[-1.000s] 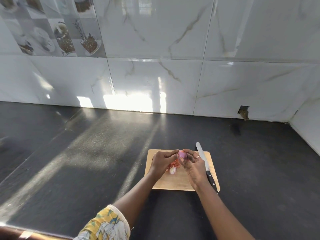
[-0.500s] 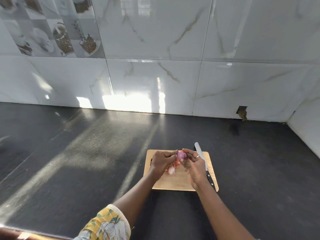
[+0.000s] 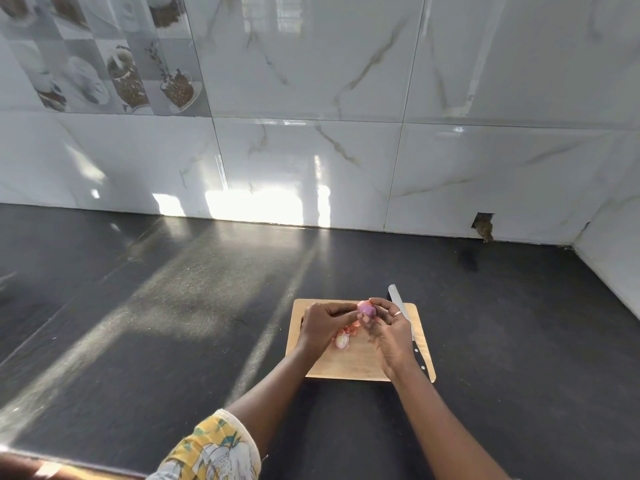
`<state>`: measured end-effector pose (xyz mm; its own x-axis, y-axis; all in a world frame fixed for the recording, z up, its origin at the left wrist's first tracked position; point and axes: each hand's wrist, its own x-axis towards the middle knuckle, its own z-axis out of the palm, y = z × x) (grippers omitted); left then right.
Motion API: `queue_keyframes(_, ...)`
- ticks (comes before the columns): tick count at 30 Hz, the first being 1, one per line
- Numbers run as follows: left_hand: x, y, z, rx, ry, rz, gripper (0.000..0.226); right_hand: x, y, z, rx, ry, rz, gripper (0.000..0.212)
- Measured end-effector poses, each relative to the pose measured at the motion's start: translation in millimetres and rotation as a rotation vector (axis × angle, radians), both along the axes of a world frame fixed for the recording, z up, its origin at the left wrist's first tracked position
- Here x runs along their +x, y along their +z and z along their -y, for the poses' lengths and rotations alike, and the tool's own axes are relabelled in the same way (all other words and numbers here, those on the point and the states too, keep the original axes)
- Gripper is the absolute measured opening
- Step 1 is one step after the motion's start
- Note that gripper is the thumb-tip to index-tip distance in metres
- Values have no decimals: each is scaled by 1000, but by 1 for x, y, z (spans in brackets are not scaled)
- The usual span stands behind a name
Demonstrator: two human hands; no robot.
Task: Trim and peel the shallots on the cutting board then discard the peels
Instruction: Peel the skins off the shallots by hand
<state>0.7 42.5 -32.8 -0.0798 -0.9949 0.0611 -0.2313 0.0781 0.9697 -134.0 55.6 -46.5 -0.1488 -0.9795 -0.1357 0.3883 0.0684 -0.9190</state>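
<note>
A small round purple shallot (image 3: 366,308) is pinched between the fingertips of the left hand (image 3: 323,325) and right hand (image 3: 389,332) above the far edge of the pale wooden cutting board (image 3: 349,365). Reddish papery peels (image 3: 348,330) and a pale peeled shallot (image 3: 342,341) lie on the board below. A black-handled steel knife (image 3: 407,325) rests along its right side.

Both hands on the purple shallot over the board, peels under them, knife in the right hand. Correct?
Not quite. The head view shows the knife lying along the right edge of the cutting board, not in the right hand. The rest stands: the right and left hand both hold the purple shallot, with peels beneath.
</note>
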Motion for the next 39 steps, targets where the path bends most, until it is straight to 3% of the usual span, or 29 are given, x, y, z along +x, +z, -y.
queue_keyframes(17,0,4,-1,-117,115,244,12,3,0,-5,10,1,-31,31)
queue_keyframes(26,2,6,1,-38,250,220,8,7,8,-3,5,61,254,21)
queue_keyframes(36,5,3,6,9,257,197,10,8,8,-1,27,130,351,22)
queue_keyframes(39,6,2,5,19,178,108,16,9,9,0,22,131,376,21)
